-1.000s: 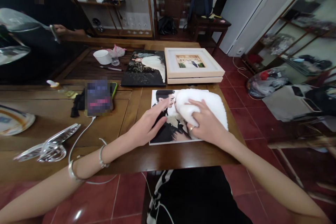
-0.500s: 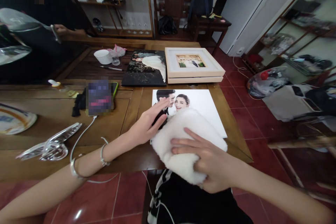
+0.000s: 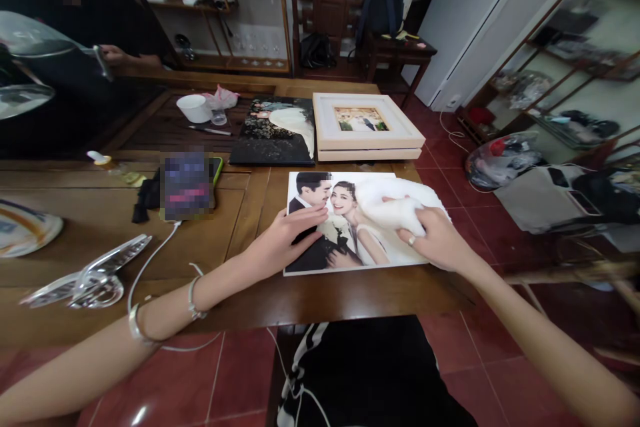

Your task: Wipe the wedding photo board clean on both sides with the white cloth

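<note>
A wedding photo panel [image 3: 345,240] lies flat near the front edge of the wooden table [image 3: 210,280]. My left hand [image 3: 290,233] rests on the panel's left side, fingers stretched out and holding nothing. In my right hand [image 3: 440,237] is a fluffy white cloth [image 3: 390,197], bunched under the fingers. The cloth lies over the panel's upper right part and reaches past its right edge. My right hand's fingertips are partly sunk in the cloth, and a ring shows on one finger.
Behind the panel lie a dark photo panel [image 3: 273,137] and stacked pale frames [image 3: 367,137]. Left are a phone [image 3: 187,187] with a white cable, a shiny silver object [image 3: 90,277], a dropper bottle [image 3: 103,160] and a white cup [image 3: 194,109]. Another person's hand [image 3: 117,57] is across the table.
My right hand has carried the white cloth up and to the right, from the panel's lower front to its upper right. More of the picture shows. My left hand has barely moved.
</note>
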### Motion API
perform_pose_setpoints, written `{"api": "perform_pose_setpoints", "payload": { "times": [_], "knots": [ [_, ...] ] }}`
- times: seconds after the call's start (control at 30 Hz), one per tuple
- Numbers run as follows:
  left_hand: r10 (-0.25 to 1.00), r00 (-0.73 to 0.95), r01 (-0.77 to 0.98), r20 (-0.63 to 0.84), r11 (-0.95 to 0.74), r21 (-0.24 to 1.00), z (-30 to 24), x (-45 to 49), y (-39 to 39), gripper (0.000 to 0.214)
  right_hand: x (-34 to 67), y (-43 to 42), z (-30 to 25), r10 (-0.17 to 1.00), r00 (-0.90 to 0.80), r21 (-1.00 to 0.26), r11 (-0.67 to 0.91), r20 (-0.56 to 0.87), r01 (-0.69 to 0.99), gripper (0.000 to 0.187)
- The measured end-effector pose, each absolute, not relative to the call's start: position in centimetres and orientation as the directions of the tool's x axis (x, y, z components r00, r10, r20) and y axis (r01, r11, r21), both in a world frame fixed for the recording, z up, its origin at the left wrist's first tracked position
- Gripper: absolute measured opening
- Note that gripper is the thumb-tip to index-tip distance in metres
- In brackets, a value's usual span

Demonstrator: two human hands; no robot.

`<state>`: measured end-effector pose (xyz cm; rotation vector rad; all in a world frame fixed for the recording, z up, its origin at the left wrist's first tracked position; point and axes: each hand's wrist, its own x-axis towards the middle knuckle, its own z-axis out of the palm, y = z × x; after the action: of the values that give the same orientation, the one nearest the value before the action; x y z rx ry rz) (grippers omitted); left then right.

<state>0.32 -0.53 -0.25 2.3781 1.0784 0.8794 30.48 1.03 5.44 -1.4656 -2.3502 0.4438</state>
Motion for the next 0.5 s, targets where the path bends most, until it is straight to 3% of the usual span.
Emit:
{"api": "perform_pose_setpoints", "payload": {
  "times": [0.17, 0.5],
  "knots": [
    [0.771, 0.516, 0.529, 0.373, -0.629, 0.570, -0.1, 0.3, -0.6, 0.034, 25.0, 4.5, 6.1, 0.881, -0.461, -0.434, 0.459, 0.109, 0.775, 0.023],
    [0.776, 0.525, 0.550, 0.348, -0.622, 0.557, 0.1, 0.2, -0.5, 0.028, 16.5, 7.1, 6.3, 0.731, -0.678, -0.448, 0.634, 0.078, 0.631, 0.011]
  ]
}}
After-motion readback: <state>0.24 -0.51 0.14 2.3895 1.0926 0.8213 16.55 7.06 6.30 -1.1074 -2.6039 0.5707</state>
